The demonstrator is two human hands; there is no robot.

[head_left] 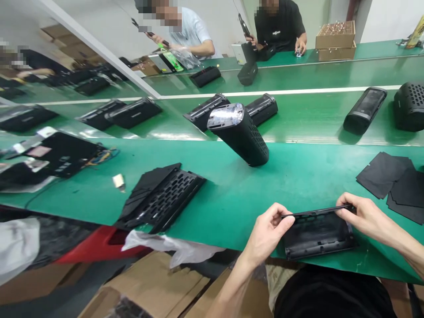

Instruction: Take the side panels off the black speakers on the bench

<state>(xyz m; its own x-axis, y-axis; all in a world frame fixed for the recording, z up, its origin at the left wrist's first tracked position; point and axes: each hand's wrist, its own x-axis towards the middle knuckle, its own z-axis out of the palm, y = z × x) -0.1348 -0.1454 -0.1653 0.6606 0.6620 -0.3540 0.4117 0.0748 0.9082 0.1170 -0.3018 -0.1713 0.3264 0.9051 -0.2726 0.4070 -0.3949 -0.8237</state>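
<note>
My left hand (270, 232) pinches the left end of a black plastic speaker shell (318, 236) that rests at the near edge of the green table. My right hand (359, 216) pinches its right end. The shell lies open side up, and a thin black perforated piece runs along its far rim between my fingertips. An upright black speaker body (241, 134) with a shiny film on its end leans in the middle of the table, beyond my hands.
A stack of perforated black grilles (162, 198) lies to the left. Black foam sheets (394, 179) lie at the right. More speaker bodies (364, 110) ride the green conveyor behind. Two other people work across the belt. Cardboard boxes (149, 287) stand below the table edge.
</note>
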